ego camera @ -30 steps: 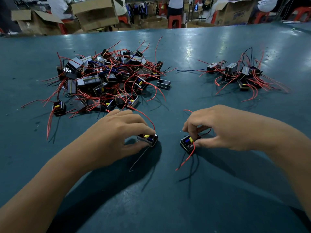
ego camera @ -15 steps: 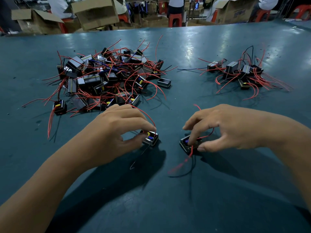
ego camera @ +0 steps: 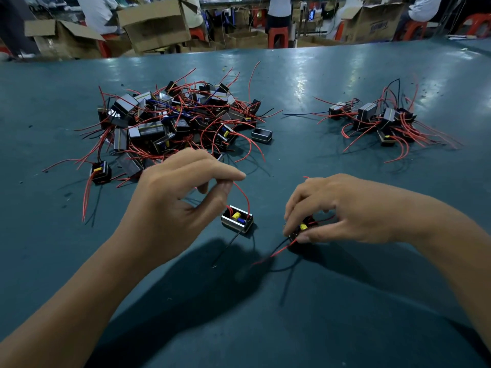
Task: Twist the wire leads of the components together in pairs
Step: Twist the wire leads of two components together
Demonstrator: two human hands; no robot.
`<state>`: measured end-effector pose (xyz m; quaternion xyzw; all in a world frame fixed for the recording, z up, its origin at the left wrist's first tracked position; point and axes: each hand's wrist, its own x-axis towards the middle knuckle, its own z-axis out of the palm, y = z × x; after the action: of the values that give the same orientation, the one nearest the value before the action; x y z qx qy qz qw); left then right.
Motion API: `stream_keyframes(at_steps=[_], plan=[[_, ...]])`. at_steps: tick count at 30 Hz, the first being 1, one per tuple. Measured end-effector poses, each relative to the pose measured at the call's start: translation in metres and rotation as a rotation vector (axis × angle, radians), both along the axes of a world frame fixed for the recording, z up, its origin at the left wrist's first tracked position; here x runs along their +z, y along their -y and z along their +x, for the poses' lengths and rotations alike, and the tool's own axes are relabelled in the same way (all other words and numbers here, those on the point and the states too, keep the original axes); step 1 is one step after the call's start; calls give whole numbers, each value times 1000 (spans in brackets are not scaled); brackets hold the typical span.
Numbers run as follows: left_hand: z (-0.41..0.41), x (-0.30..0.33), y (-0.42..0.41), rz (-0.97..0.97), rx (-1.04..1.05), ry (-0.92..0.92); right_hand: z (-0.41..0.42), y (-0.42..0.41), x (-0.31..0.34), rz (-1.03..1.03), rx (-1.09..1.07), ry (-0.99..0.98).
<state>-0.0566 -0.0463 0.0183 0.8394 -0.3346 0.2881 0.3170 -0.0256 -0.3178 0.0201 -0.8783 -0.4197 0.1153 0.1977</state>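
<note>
Teal desk [ego camera: 332,328], mid-frame: left hand [ego camera: 175,197] pinches a boxy component's [ego camera: 237,218] red lead [ego camera: 243,193]; right hand [ego camera: 337,208] grips another component [ego camera: 303,229].

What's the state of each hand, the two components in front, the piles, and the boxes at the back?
left hand: raised, pinching a red lead
left component: on the table, open side up, not gripped
right hand: gripping the right component, which sits on the table
big pile: loose, leads tangled
small pile: set apart at right
cardboard boxes: flaps open
</note>
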Motion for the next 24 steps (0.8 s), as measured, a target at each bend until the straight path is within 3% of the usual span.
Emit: stream_keyframes(at_steps=[7, 15, 20, 24], plan=[[8, 1, -11, -216, 178, -84, 4, 2, -2, 55, -1, -32], [17, 0, -29, -55, 95, -405, 7, 2, -3, 98, -118, 51], [14, 4, -29, -158, 42, -395, 5, 5, -1, 26, -85, 11], [7, -2, -15, 43, -12, -384, 1, 4, 2, 5, -19, -8]])
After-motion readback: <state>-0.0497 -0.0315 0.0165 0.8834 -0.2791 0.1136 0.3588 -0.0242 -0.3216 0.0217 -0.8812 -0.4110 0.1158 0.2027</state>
